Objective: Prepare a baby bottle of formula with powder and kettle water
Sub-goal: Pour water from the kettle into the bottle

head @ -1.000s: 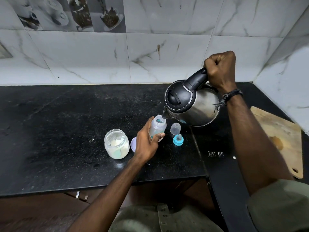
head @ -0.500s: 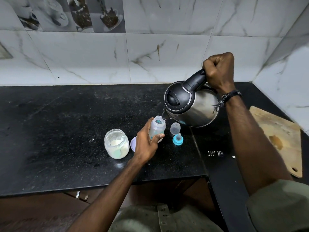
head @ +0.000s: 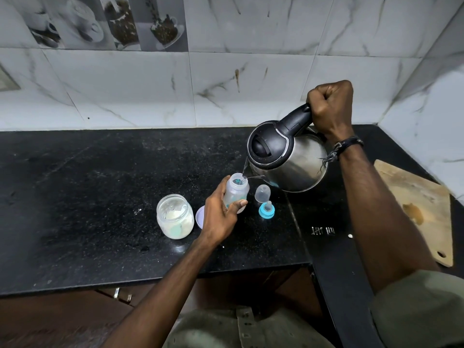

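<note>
My left hand grips a small clear baby bottle that stands open on the black counter. My right hand is closed around the black handle of a steel kettle, tilted left with its spout just over the bottle's mouth. A thin stream of water runs from spout to bottle. An open glass jar of white powder stands left of my left hand, its pale lid beside it. The clear bottle cap and the blue teat ring lie right of the bottle.
A wooden cutting board lies on the right counter wing by the tiled wall. White marks and a speck sit on the counter near my right forearm. The counter's front edge runs just below my left wrist.
The kettle stays tilted over the bottle and keeps pouring; it has dipped very slightly. My left hand holds the bottle in the same spot.
</note>
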Demonstrator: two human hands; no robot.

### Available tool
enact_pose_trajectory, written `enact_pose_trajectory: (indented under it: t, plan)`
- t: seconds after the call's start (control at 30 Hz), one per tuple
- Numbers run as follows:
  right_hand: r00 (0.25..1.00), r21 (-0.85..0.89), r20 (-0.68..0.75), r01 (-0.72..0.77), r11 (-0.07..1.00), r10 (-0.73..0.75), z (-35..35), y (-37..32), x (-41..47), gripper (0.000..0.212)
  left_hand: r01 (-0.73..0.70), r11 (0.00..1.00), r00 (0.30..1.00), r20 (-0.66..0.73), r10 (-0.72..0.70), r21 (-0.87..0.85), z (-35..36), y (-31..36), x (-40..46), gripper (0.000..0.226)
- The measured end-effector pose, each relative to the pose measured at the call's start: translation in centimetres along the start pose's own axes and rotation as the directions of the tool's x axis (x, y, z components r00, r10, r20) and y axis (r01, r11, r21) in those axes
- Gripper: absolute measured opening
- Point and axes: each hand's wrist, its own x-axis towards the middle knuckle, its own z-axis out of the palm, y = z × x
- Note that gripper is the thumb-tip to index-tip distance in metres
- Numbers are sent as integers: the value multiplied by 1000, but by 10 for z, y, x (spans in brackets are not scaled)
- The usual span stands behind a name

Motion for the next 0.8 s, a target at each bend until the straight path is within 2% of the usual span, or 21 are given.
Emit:
enact_pose_trajectory:
  t: [0.27, 0.57, 0.8]
  plan:
    - [998, 88, -16, -67, 994, 68, -2, 3, -9, 34, 10, 999, 1000, -28, -11, -48, 0, -3, 2, 62]
    - [985, 145, -49, -155, 977, 164, -4, 12, -11, 44, 1, 997, 999, -35, -3, -76, 4, -4, 6, 62]
    - [958, 181, -112, -242, 953, 264, 0, 30, -6, 45, 17, 997, 998, -61, -22, -81, 8, -12, 7, 63]
